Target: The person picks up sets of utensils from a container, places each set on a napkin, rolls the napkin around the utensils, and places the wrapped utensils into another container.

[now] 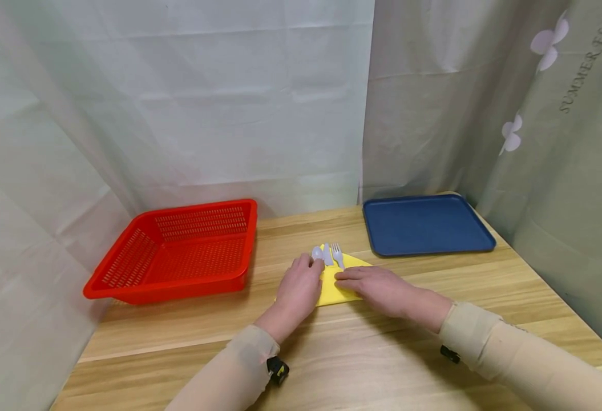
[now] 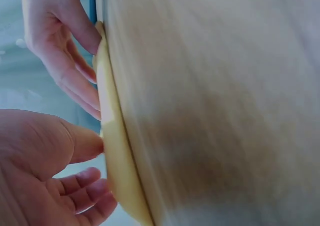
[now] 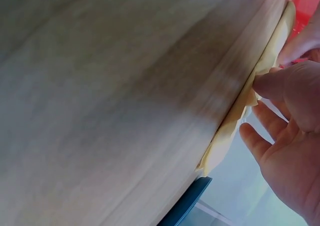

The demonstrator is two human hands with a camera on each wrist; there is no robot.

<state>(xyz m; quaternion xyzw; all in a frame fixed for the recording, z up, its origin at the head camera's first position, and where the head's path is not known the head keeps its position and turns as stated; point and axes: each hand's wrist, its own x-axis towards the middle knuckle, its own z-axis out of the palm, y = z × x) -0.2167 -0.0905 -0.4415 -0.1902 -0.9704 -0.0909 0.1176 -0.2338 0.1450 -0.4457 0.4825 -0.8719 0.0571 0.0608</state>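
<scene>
A folded yellow napkin (image 1: 334,294) lies on the wooden table, with a white plastic spoon (image 1: 317,252), knife (image 1: 327,255) and fork (image 1: 337,254) side by side on it. Their heads stick out past its folded layer; the handles are mostly hidden. My left hand (image 1: 299,287) rests on the napkin's left part, fingertips by the spoon. From the other side, my right hand (image 1: 380,288) lies over the right part, its fingers fairly straight and touching the cloth. In the left wrist view, the left thumb (image 2: 85,143) presses the napkin's near edge.
A red plastic basket (image 1: 244,279) with slotted walls stands at the left. Toward the back right lies a blue tray (image 1: 429,225). Pale curtains (image 1: 213,103) hang behind the table and along both sides.
</scene>
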